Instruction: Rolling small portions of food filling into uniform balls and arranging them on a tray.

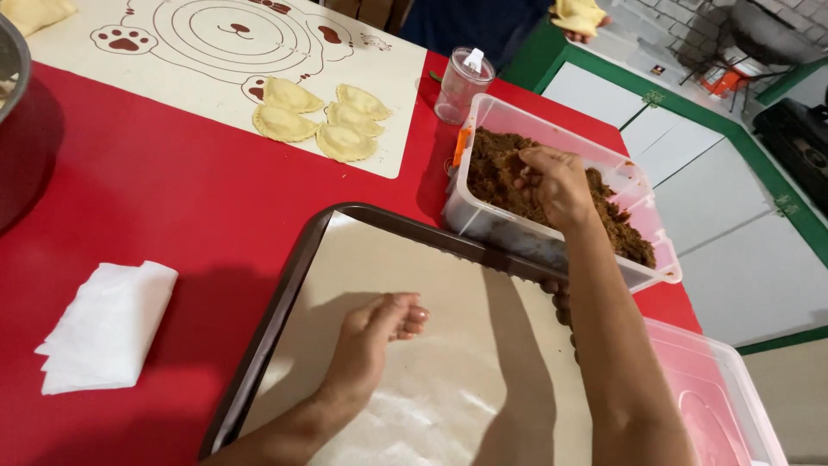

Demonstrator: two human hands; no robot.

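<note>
My right hand reaches into a clear plastic tub of brown crumbly filling, fingers closed in the filling. My left hand hovers palm up and empty, fingers loosely curled, over a dark baking tray lined with pale baking paper. Several folded raw pastries lie on a cream baking mat at the far side of the red table.
A folded white napkin lies at the left. A small clear lidded cup stands behind the tub. A clear tub lid rests at the lower right. A metal bowl sits at the far left. Another person's hand holds pastry at the top.
</note>
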